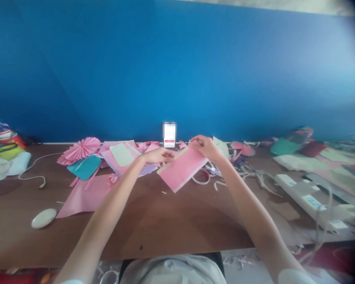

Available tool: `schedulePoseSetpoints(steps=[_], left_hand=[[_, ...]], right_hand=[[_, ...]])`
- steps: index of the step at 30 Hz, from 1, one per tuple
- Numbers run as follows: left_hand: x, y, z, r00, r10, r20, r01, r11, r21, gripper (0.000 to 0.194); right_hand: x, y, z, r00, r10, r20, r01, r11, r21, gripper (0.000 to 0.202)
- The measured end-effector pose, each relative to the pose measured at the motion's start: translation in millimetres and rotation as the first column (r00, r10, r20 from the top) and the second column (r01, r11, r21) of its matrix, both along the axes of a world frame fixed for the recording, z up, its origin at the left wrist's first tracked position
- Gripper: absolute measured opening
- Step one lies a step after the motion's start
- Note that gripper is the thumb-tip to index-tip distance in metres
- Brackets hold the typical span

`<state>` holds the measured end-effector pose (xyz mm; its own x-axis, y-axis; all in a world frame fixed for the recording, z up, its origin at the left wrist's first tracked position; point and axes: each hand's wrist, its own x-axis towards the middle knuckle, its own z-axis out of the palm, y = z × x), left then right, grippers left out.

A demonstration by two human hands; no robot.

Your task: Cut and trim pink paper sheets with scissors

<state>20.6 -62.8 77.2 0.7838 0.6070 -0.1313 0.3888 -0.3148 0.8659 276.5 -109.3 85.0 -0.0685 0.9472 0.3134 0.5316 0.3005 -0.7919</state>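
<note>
A pink sheet of paper (182, 169) with pale strips along its edges is tilted above the brown table. My right hand (205, 146) pinches its upper right corner between thumb and fingers. At its upper left edge is my left hand (159, 156), fingers stretched toward the paper and partly touching it; whether they grip it is hard to make out. Just beyond the sheet a phone (169, 135) with a lit screen leans against the blue wall. A roll of tape (201, 177) lies beneath the paper's right side.
Pink and pale papers (122, 154), a pleated pink paper fan (82, 149) and a teal paper piece (84, 167) lie to the left. A white oval object (44, 218) is near the left front. Power strips (312, 202) with cables occupy the right. The table's front edge (177, 254) is close to me.
</note>
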Motion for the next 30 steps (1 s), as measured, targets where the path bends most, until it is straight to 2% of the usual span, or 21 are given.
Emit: schedulePoseSetpoints(steps=[3, 8, 11, 15, 19, 26, 28, 30], left_hand=[[6, -1, -6.0, 1.0, 0.008, -0.009, -0.008, 1.0, 0.011, 0.038], [12, -2, -12.0, 0.999, -0.025, 0.033, 0.022, 0.996, 0.086, 0.043], [11, 1, -15.6, 0.999, -0.008, 0.049, -0.001, 0.986, 0.169, 0.043], [9, 8, -20.2, 1.0, 0.03, 0.003, -0.03, 0.978, 0.207, 0.039], [6, 14, -22.1, 1.0, 0.017, 0.004, -0.018, 0.967, 0.255, 0.037], [-17, 27, -23.5, 0.98, -0.013, -0.201, 0.026, 0.998, 0.06, 0.04], [-27, 33, -22.7, 0.97, 0.045, -0.239, -0.027, 0.997, 0.078, 0.042], [-38, 38, -21.2, 0.925, 0.171, -0.339, -0.123, 0.98, 0.159, 0.045]], right_hand=[[-1, 0, 0.9, 1.0, -0.022, -0.007, 0.022, 1.0, -0.002, 0.039], [-3, 1, -0.8, 0.999, 0.018, -0.026, -0.019, 1.0, -0.023, 0.039], [1, 3, -3.5, 0.999, 0.042, 0.01, -0.042, 0.998, -0.039, 0.038], [8, 7, -7.1, 0.995, 0.089, 0.054, -0.081, 0.988, -0.133, 0.046], [11, 8, -8.1, 0.986, 0.106, 0.127, -0.09, 0.988, -0.125, 0.037], [18, 10, -9.5, 0.945, 0.169, 0.281, -0.139, 0.983, -0.124, 0.024], [19, 11, -11.5, 0.922, 0.182, 0.343, -0.136, 0.979, -0.152, 0.022], [19, 12, -13.6, 0.907, 0.196, 0.373, -0.139, 0.975, -0.172, 0.021]])
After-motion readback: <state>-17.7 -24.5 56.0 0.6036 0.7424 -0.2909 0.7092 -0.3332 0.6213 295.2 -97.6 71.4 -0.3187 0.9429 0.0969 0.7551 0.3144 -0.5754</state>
